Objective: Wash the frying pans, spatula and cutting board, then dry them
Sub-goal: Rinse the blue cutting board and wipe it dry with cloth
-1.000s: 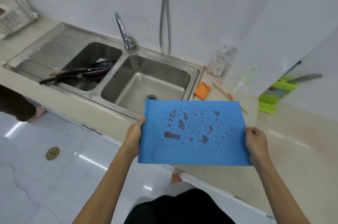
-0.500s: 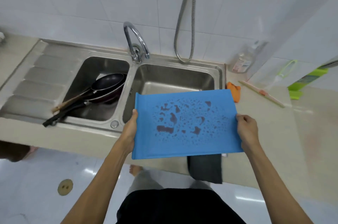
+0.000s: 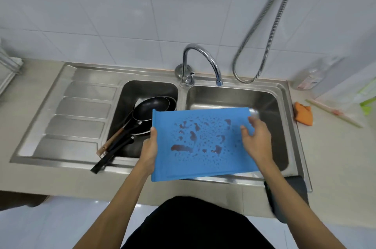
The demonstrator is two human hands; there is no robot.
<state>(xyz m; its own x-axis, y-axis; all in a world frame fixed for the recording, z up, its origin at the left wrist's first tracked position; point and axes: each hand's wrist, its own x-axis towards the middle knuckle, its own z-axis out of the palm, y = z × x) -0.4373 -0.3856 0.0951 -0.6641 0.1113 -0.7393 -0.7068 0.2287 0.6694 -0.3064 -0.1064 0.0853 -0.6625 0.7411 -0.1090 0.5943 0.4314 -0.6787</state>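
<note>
I hold a wet blue cutting board [image 3: 203, 143], with dark drops on its top, roughly flat over the right sink basin [image 3: 270, 102]. My left hand [image 3: 149, 147] grips the board's left edge. Palm down, my right hand [image 3: 257, 139] lies over the right edge with its fingers loosely spread; it is blurred. Black frying pans [image 3: 151, 106] are stacked in the left basin. Their dark handles [image 3: 114, 153] and a wood-coloured handle [image 3: 109, 143] stick out over the front rim. I cannot tell which handle is the spatula's.
The tap [image 3: 203, 55] curves over the right basin, with a metal hose [image 3: 264, 45] on the tiled wall. A ribbed drainboard [image 3: 77, 110] is at the left. An orange cloth [image 3: 304, 114], a soap bottle [image 3: 309, 78] and a brush [image 3: 333, 113] lie at the right. A dark towel [image 3: 295, 187] hangs over the counter edge.
The board came from the counter on the right to over the right basin. My right hand shifted from gripping the edge to lying on top; my left kept its grip.
</note>
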